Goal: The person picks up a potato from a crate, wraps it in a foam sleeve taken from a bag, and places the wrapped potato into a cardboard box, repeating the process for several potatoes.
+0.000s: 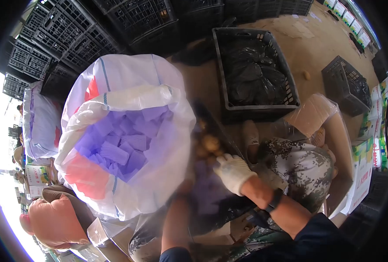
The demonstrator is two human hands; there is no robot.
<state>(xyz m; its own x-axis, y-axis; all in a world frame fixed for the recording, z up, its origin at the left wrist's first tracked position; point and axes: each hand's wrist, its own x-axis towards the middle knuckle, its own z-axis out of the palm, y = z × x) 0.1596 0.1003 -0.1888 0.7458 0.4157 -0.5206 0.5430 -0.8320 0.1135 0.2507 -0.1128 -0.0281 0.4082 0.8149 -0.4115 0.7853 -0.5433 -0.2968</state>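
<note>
My right hand (233,174), in a whitish glove, reaches over a dark container in the middle of the view. Its fingers are curled close to several round yellow-brown fruits (210,143), whose kind I cannot make out. What the fingers hold, if anything, is hidden. My left forearm (176,220) comes up beside the big white sack; the hand at its end is smeared by motion. Inside the open white woven sack (128,101) lies a heap of purple foam net pieces (126,146). More purple foam (207,187) shows, blurred, below my right hand.
A black crate (260,107) lined with black plastic stands ahead, a smaller crate (344,85) to its right. Stacked black crates (67,32) line the back left. A person in camouflage trousers (299,168) is close right, beside an open cardboard box (344,157).
</note>
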